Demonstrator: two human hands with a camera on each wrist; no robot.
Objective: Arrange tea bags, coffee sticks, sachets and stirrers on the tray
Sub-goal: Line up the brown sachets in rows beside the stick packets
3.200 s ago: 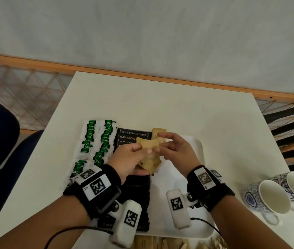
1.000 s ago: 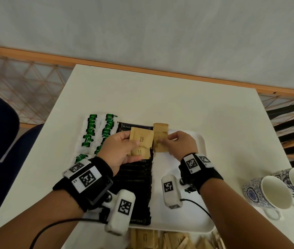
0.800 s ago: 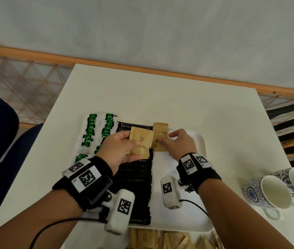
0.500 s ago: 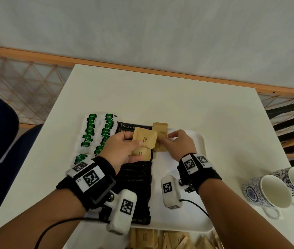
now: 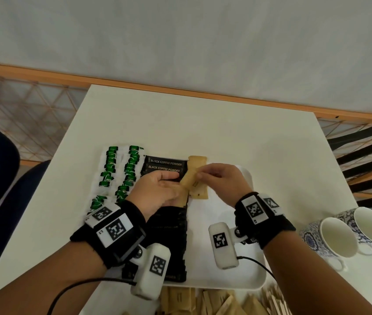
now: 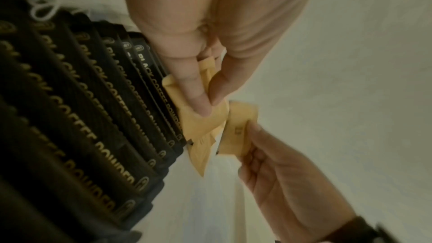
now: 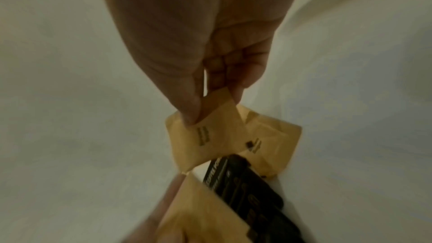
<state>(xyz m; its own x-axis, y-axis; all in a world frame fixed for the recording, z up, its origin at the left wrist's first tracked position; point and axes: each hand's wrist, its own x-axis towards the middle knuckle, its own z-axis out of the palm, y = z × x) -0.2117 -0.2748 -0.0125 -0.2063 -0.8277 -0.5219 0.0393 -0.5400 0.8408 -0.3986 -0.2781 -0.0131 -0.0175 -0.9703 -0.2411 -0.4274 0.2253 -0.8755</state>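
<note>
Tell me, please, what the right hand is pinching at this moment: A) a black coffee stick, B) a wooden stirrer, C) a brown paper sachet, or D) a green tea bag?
C: the right hand pinches one brown sachet by its corner, above the tray.

**Both hands engaged, fingertips meeting at centre**

Left hand [image 5: 157, 192] palm up, thumb and fingers curled in a grip, forearm entering from 7 o'clock. Right hand [image 5: 220, 180] palm down, thumb and forefinger pinching, forearm from 5 o'clock. Banded wrists level.
</note>
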